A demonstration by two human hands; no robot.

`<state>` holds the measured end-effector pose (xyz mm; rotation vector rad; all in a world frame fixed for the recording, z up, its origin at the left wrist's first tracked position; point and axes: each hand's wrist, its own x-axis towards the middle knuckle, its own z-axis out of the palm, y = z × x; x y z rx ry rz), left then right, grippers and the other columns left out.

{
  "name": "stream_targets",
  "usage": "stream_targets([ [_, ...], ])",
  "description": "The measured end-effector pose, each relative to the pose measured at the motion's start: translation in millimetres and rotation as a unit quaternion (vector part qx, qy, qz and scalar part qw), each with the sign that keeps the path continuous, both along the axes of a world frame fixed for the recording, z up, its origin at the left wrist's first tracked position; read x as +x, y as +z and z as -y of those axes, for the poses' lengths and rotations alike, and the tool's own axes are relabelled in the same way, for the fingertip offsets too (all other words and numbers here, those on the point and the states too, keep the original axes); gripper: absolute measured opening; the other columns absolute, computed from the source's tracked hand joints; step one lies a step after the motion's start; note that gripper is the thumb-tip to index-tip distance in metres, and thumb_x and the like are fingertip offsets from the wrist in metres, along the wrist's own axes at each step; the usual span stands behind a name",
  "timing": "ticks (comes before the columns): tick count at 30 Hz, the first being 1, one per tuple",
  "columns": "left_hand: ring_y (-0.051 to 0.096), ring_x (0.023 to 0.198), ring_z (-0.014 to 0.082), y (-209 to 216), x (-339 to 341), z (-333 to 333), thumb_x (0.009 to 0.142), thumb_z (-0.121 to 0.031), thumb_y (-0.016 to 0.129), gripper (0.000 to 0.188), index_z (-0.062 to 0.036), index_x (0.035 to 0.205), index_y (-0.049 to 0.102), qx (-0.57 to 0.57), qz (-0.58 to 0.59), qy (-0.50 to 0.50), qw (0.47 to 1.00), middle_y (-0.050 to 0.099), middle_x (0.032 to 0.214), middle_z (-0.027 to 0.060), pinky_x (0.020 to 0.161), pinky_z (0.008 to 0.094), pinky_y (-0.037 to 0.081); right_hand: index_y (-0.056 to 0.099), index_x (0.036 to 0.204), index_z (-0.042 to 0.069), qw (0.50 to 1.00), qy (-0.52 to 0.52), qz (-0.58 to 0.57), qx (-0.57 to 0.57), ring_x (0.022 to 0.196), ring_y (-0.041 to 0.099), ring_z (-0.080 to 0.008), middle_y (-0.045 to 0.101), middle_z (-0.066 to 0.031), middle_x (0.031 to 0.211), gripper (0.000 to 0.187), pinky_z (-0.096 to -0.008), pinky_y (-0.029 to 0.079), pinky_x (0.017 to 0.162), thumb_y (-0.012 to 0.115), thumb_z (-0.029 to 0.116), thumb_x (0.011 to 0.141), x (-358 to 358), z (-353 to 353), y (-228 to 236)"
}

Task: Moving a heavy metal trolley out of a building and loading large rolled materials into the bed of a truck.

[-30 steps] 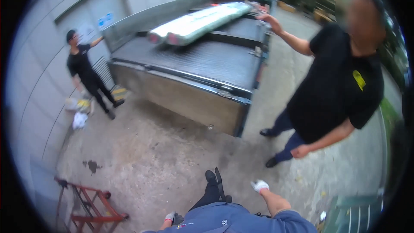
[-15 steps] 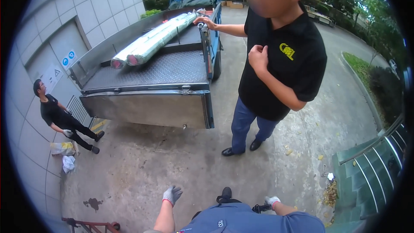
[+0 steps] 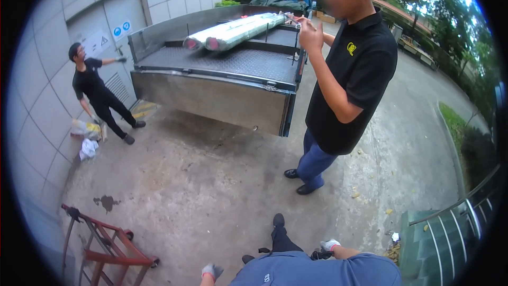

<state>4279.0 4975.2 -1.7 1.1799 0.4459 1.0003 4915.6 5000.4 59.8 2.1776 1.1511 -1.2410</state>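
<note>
My left hand (image 3: 212, 271), in a grey-white work glove with a pink cuff, hangs low by my left side. Its fingers are loosely stretched and hold nothing. A like glove covers my right hand (image 3: 330, 245), beside a black strap-like thing (image 3: 321, 255) at my waist; whether the fingers grip it is hidden. Ahead stands a blue flatbed truck (image 3: 209, 100) with a metal tailgate. Long rolls wrapped in shiny film (image 3: 241, 32) lie on its bed, pinkish ends toward me.
A red hand cart (image 3: 114, 257) stands at my near left. A person in black (image 3: 100, 85) by the wall stretches an arm toward the truck. Another person (image 3: 349, 74) stands close by its right rear corner. Green steps with a metal railing (image 3: 450, 243) rise at the right.
My view has turned left and I have moved forward, bringing the red cart into sight. My left hand has dropped lower. The person by the wall has raised an arm; the near person's hands have shifted.
</note>
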Motion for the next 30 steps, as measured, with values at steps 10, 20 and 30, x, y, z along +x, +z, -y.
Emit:
stream_targets([
  [10,0.045,0.141,0.0528,-43.3,-5.9,172.4,0.106,-0.034,0.045,0.064,0.0066,0.154,0.033,-0.339,0.021,0.214,0.916,0.04,0.157,0.0332,0.117,0.0603,0.039,0.073,0.114,0.001,0.981,-0.149,-0.096,0.079,0.086,0.073,-0.0328,0.076,-0.017,0.104,0.047,-0.0435,0.056,0.076,0.058,0.042,0.097,8.1,19.3,38.9],
  [20,0.051,0.137,0.0524,55.3,138.1,11.8,0.107,-0.037,0.046,0.069,0.0063,0.157,0.028,-0.479,-0.034,0.32,0.816,0.042,0.155,0.0354,0.115,0.0556,0.044,0.069,0.109,0.013,0.937,-0.164,-0.263,0.16,0.076,0.068,-0.0297,0.073,-0.0102,0.093,0.026,-0.0414,0.054,0.07,0.055,0.033,0.1,194.2,12.6,-79.4],
  [30,0.048,0.14,0.0524,78.5,189.1,18.6,0.108,-0.034,0.046,0.065,0.0067,0.156,0.029,-0.511,-0.095,0.291,0.804,0.039,0.157,0.0355,0.116,0.0564,0.042,0.072,0.106,0.01,0.97,-0.232,-0.029,0.061,0.094,0.075,-0.039,0.076,-0.0204,0.101,0.038,-0.0455,0.061,0.078,0.078,0.037,0.08,202.4,99.1,-16.4],
])
